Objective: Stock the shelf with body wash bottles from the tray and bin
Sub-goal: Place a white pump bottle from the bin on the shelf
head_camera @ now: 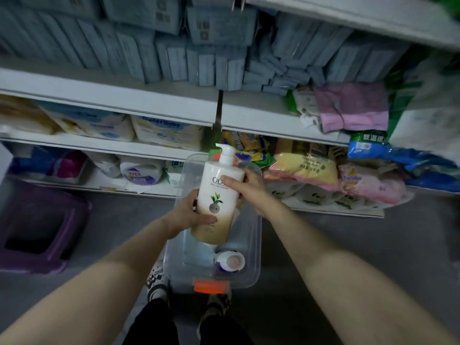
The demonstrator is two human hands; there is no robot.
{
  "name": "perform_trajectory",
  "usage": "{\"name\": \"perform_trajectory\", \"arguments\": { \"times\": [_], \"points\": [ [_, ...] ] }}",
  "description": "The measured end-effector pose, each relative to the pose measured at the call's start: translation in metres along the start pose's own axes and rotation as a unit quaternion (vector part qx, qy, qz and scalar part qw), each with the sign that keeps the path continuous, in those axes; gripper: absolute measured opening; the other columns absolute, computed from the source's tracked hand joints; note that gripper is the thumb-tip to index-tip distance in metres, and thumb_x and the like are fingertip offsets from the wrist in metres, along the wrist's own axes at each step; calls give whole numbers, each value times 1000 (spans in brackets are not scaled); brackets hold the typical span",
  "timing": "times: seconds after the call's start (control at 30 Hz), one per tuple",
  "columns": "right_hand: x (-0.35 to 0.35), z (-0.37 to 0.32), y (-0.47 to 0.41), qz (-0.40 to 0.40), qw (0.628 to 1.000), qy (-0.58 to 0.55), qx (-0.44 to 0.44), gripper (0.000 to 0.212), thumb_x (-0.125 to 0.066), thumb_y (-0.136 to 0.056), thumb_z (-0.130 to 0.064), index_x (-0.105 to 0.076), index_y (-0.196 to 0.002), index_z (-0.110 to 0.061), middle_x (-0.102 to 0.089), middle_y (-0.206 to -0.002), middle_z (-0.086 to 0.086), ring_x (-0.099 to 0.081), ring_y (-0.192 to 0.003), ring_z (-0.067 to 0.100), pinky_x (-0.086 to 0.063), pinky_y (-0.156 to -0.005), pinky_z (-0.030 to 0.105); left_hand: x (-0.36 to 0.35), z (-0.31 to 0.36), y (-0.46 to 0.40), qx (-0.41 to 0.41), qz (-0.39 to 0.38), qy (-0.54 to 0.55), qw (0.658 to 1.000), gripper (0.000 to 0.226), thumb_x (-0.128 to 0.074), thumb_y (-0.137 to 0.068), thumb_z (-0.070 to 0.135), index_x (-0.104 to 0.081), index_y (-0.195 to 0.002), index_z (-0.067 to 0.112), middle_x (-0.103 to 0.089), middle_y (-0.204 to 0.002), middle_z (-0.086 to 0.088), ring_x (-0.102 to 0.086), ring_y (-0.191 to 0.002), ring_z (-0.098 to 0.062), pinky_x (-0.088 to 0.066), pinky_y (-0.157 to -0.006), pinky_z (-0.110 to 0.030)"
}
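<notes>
Both forearms outstretched, left hand (pixel 189 215) and right hand (pixel 245 189) grip closed on pump bottle (pixel 219 200) — above clear bin (pixel 251 257)

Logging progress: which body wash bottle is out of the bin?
The white-and-beige pump bottle, held by both hands; the purple-capped bottle lies inside the clear plastic bin.

One head-worn camera looks steeply down, close over the clear bin (pixel 254 245), facing the shelves (pixel 112 95).
</notes>
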State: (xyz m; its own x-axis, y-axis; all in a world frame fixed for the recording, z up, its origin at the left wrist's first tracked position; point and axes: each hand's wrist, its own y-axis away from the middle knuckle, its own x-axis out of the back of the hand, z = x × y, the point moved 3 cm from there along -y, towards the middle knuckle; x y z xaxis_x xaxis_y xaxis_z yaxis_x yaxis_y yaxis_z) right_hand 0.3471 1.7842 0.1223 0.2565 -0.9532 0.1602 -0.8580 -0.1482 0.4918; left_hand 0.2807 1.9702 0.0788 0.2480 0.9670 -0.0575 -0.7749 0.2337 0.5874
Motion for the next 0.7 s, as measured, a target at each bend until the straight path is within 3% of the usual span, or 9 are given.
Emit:
{"name": "perform_trajectory", "arguments": {
  "times": [0.13,0.27,0.37,0.5,0.7],
  "points": [
    [10,-40,23,7,1000,-24,13,36,-80,-81,-38,-68,-108,-17,-77,-100,4,-74,-94,27,-60,-72,39,-1,40,32,-19,-23,0,1000,86,-91,-57,16,-49,-131,31,-62,-120,-5,-61,-112,-21,-56,-89,-45],
    [21,-89,43,3,998,-23,64,43,-78,-83,-39,-67,-116,-15,-76,-106,0,-73,-96,17,-59,-76,33,-4,85,61,-76,-11,-10,997,83,-89,-63,13,-48,-132,36,-65,-118,-5,-64,-109,-21,-57,-88,-46],
    [26,-129,57,-4,995,-21,97,40,-74,-87,-40,-65,-117,-16,-75,-106,-1,-73,-91,13,-57,-65,25,-3,116,77,-125,7,-3,992,77,-89,-65,8,-53,-128,33,-70,-114,-7,-67,-106,-24,-56,-88,-49],
    [32,-184,67,-23,985,-3,169,39,-76,-86,-38,-64,-116,-15,-73,-110,3,-71,-98,18,-58,-80,31,1,159,101,-198,59,-6,978,73,-88,-63,6,-55,-124,31,-72,-109,-6,-68,-103,-24,-58,-85,-44],
    [38,-265,78,-74,968,13,241,68,-83,-79,-33,-51,-134,-12,-69,-122,7,-70,-108,22,-58,-91,42,10,231,126,-268,121,19,956,77,-86,-66,6,-49,-130,28,-70,-111,-7,-69,-100,-24,-60,-73,-40]
  ]
}}
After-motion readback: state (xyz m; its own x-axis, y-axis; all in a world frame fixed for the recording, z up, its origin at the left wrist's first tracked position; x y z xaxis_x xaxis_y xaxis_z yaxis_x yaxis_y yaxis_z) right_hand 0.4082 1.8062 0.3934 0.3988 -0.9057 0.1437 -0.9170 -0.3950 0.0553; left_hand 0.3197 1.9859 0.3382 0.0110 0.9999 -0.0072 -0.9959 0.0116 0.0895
